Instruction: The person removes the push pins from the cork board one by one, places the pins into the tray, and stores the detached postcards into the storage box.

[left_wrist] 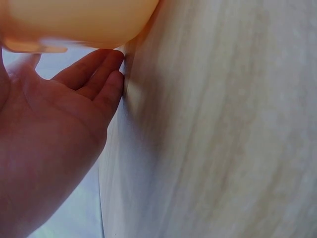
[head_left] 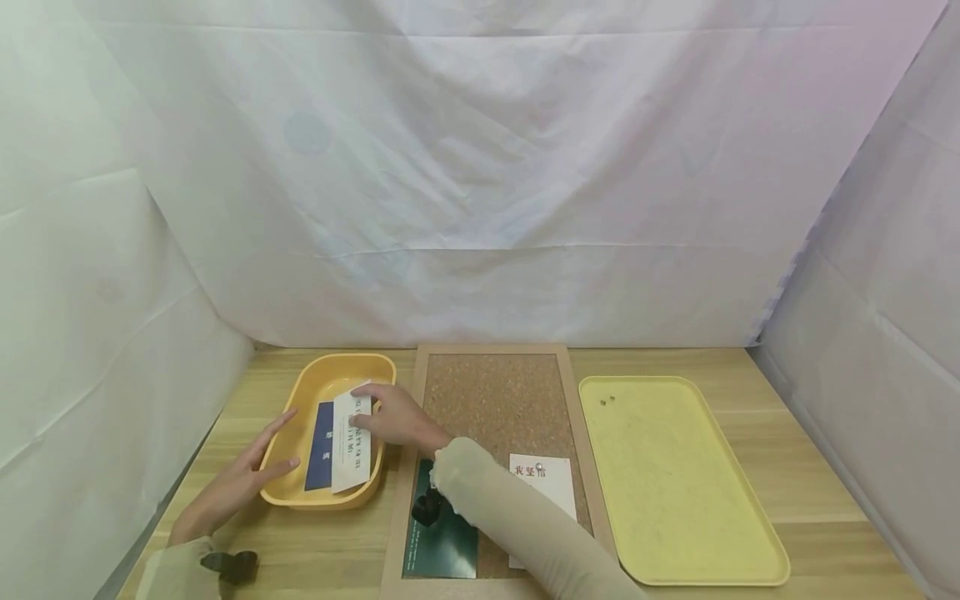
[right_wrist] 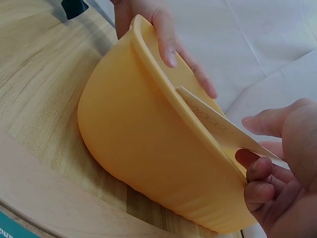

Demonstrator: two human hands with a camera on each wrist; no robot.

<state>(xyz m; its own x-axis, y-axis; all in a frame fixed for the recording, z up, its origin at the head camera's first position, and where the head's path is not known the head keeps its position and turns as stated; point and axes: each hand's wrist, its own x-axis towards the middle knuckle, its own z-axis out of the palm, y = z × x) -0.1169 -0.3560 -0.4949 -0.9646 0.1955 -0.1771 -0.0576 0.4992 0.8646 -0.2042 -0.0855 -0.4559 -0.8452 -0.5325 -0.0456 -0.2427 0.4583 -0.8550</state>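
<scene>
A yellow plastic basin [head_left: 322,502] stands on the table with a dark blue card [head_left: 321,446] and a white printed card [head_left: 348,450] inside, the white one overlapping the blue. My right hand [head_left: 393,417] pinches the white card near its far end, thumb on one face and fingers on the other in the right wrist view. At the basin's left side, my left hand [head_left: 251,475] rests with its fingers extended; the thumb reaches over the rim. Several of its fingers lie low along the outer wall in the left wrist view.
Right of the basin lies a wood-framed cork board [head_left: 491,400]. On it are a dark green card [head_left: 450,542] and a white card with red characters [head_left: 543,479], partly hidden by my right sleeve. A yellow tray [head_left: 682,483] holds two tiny metallic items [head_left: 607,401]. White cloth surrounds the table.
</scene>
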